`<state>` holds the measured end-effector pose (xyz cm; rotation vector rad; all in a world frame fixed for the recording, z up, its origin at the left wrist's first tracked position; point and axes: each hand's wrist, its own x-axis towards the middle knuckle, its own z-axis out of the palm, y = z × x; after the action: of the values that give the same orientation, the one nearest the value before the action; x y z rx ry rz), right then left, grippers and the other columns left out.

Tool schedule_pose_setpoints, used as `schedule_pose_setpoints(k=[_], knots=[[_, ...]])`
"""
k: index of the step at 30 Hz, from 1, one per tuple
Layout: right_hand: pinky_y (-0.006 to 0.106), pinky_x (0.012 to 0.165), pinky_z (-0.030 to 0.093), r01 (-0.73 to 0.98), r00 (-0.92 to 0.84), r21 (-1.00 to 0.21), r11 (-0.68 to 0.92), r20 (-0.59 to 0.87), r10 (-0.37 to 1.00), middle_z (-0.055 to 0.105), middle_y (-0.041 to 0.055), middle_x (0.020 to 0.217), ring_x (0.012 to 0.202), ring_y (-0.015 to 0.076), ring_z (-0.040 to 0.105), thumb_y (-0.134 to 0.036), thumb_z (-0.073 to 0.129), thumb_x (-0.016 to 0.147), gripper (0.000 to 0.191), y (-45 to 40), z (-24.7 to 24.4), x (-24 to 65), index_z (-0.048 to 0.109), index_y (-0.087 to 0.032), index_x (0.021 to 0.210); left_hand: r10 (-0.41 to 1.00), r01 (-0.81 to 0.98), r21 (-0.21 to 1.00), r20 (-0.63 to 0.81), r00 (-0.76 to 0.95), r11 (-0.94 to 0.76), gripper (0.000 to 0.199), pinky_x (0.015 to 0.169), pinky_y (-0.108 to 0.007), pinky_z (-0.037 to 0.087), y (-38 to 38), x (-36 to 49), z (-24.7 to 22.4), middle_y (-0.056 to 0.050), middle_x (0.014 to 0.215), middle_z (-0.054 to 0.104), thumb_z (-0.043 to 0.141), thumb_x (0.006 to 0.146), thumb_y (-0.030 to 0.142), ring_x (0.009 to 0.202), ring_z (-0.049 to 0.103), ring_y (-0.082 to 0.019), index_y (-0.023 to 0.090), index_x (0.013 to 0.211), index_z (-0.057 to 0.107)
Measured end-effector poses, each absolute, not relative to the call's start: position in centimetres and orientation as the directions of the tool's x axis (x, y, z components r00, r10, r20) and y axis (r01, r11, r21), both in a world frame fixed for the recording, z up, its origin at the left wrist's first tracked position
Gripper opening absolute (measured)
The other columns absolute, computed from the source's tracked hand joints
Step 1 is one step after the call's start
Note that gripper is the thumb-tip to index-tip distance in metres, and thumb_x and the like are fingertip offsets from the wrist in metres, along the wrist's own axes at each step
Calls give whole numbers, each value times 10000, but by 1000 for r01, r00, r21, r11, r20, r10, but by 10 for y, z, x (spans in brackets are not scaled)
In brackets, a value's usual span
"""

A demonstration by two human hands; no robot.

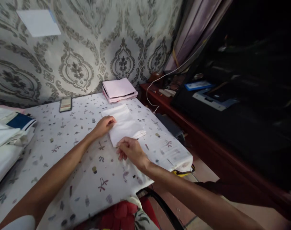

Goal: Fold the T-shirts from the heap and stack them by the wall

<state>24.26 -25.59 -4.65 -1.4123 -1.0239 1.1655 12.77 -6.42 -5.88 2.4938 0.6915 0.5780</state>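
Observation:
A white folded cloth [125, 123] lies on the patterned tablecloth in front of me, its layers showing at the right end. At its left edge is my left hand [104, 126], with the fingers curled in and closed on the border of the fabric. My right hand [132, 151] is at the near corner, thumb and forefinger pinched together on the edge and the other fingers bent below. Beyond the white piece sits a pink folded stack of cloth [119, 88], apart from both hands.
The table [83, 174] has a printed white cover. White fabric with a dark blue patch [6, 140] is heaped at the left. A small blurred rectangular object [65, 104] lies near the wall. At the right stands a dark red cabinet [195, 134], with a white cable [147, 92] hanging beside it.

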Motion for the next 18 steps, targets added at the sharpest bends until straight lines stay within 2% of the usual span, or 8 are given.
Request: schedule_pose_setpoints(k=[1, 3, 4, 6, 9, 13, 16, 18], knots=[[322, 638, 569, 198, 218, -978, -65, -21, 976, 728, 53, 754, 653, 190, 699, -299, 551, 903, 157, -250, -40, 254, 648, -184, 859, 589, 384, 528, 299, 750, -757, 194, 817, -342, 483, -65, 127, -59, -52, 883, 649, 492, 888, 238, 852, 581, -207, 176, 959, 662], [419, 911, 552, 579, 228, -813, 67, 240, 944, 747, 119, 1072, 1016, 254, 702, -277, 503, 928, 238, -236, -35, 279, 674, -179, 1061, 611, 436, 457, 369, 700, -775, 246, 903, -386, 480, -68, 126, -60, -83, 973, 673, 468, 917, 250, 961, 595, -240, 173, 1041, 666], [465, 1040, 482, 715, 194, -693, 87, 317, 928, 691, 148, 1262, 1212, 283, 622, -274, 496, 933, 310, -229, -36, 289, 656, -170, 1178, 598, 443, 421, 383, 704, -791, 277, 963, -407, 465, -68, 127, -63, -102, 1053, 680, 460, 931, 264, 1042, 595, -255, 172, 1092, 665], [526, 1182, 320, 871, 133, -490, 40, 312, 941, 494, 175, 1523, 1448, 306, 403, -293, 487, 947, 458, -217, -47, 305, 565, -142, 1372, 555, 430, 380, 335, 762, -819, 357, 1092, -435, 393, -66, 130, -69, -129, 1265, 654, 442, 963, 322, 1231, 553, -273, 174, 1221, 639], [546, 1226, 213, 941, 153, -323, -98, 151, 977, 342, 194, 1613, 1517, 302, 280, -376, 430, 987, 583, -213, -74, 317, 439, -101, 1502, 566, 466, 409, 166, 807, -784, 489, 1228, -478, 203, -51, 134, -77, -117, 1550, 474, 399, 994, 442, 1470, 360, -274, 207, 1398, 540], [493, 1248, 179, 951, 158, -281, -133, 68, 985, 274, 171, 1643, 1538, 269, 228, -440, 358, 1013, 637, -222, -88, 323, 369, -101, 1552, 728, 563, 607, 38, 684, -561, 479, 1245, -549, 40, -19, 134, -76, -116, 1614, 383, 497, 958, 406, 1530, 254, -285, 232, 1404, 526], [462, 1240, 217, 938, 157, -314, -149, 2, 988, 317, 174, 1631, 1522, 276, 274, -443, 394, 1005, 623, -218, -75, 331, 412, -103, 1527, 875, 459, 823, 92, 475, -335, 415, 1257, -510, 89, -10, 134, -71, -166, 1572, 427, 620, 874, 271, 1523, 269, -290, 176, 1277, 588], [427, 1211, 286, 919, 169, -360, -162, -11, 986, 415, 170, 1582, 1476, 276, 366, -426, 405, 1007, 570, -204, -63, 340, 472, -119, 1483, 960, 248, 957, 82, 269, -151, 372, 1238, -465, 233, -18, 133, -70, -163, 1499, 499, 671, 831, 236, 1491, 335, -277, 180, 1190, 591]])
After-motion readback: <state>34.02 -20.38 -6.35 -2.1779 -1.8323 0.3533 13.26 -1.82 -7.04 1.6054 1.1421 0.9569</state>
